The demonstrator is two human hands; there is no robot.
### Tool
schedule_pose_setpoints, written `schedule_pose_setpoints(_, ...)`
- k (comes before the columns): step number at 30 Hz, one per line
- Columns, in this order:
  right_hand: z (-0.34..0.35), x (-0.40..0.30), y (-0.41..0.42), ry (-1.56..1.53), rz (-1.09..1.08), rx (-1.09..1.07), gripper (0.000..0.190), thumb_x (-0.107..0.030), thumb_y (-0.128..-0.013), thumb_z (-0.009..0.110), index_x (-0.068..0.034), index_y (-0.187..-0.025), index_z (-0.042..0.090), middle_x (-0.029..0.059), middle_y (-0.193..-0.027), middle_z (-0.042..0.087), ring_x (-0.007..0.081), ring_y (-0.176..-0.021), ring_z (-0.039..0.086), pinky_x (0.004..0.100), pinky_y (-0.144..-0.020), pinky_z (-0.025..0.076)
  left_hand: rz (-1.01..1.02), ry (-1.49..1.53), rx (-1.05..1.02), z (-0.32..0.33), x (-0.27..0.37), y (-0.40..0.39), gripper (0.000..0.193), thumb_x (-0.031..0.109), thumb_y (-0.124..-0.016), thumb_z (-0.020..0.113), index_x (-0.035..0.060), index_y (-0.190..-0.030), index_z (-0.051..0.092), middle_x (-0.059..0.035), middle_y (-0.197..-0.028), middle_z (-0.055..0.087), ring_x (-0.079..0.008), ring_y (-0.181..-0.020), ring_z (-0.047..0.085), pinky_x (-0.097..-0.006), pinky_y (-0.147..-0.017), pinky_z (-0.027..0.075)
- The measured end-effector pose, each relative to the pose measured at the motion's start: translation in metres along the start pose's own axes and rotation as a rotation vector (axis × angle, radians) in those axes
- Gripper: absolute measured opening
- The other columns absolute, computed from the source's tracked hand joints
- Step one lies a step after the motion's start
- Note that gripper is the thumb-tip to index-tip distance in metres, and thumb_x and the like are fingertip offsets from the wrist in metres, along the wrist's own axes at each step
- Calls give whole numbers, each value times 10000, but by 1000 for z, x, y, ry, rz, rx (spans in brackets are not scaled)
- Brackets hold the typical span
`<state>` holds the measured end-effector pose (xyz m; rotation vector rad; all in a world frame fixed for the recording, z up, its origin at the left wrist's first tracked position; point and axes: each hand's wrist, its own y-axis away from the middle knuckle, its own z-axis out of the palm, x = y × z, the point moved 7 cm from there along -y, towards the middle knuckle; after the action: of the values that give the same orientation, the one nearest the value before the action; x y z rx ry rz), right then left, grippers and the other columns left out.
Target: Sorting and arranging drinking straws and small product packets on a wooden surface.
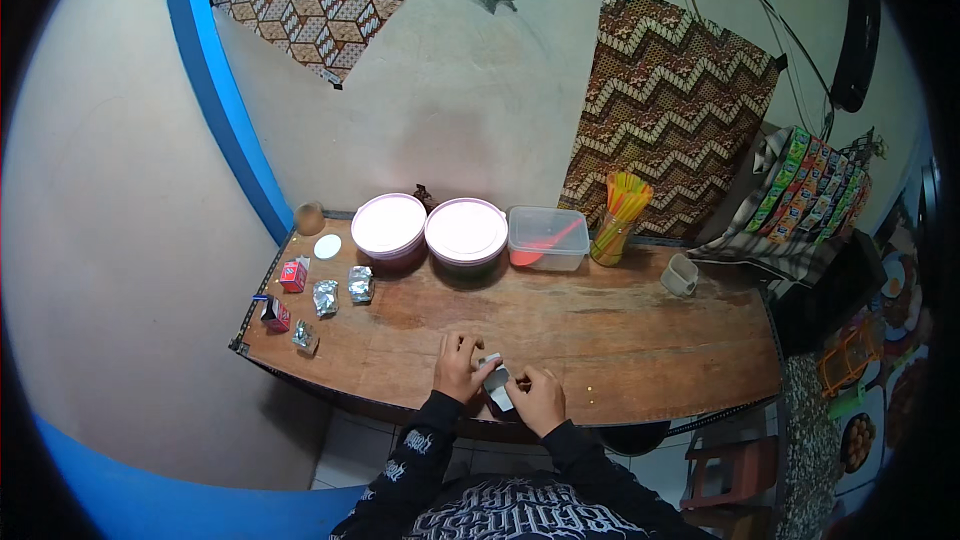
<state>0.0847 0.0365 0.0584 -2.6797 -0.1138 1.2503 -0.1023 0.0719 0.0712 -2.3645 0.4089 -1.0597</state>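
Note:
At the front edge of the wooden table (615, 337), a small carton with white flaps (496, 384) stands between my hands. My left hand (457, 371) touches its left side with the thumb over the top. My right hand (538, 396) is at the carton's right side, fingers bent; its grip is unclear. To the left lie foil-wrapped packets (325, 298), one more (361, 284) farther back and another (304, 337) nearer the edge. Two small red boxes (292, 276), (276, 315) stand at the table's left end, the nearer one with raised dark flaps.
Along the wall stand two lidded round tubs (390, 225), a clear plastic container (549, 240) with a red scoop, and a jar of coloured straws (616, 229). A clear plastic cup (679, 275) is at right. A reddish stool (731, 471) stands below.

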Motion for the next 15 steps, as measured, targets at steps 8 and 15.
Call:
schedule_pose_setpoints(8, 10, -17, 6, 51, -291, -15, 338, -154, -894, 727, -86, -1225, 714, 142, -1074, 646, 367, -1056, 638, 487, -925, 483, 63, -21, -45, -5, 11, 12, 189, 178, -855, 866, 47, -903, 739, -82, -847, 702, -307, -813, 609, -392, -766, 495)
schedule_pose_setpoints(15, 15, -19, 5, 98, -235, -19, 373, -129, -922, 702, -162, -1291, 743, 113, -1033, 654, 340, -994, 665, 476, -890, 481, 35, -70, -21, -19, 8, 18, 236, 243, -852, 825, 70, -1009, 791, -101, -1002, 727, -336, -964, 635, -450, -858, 512)
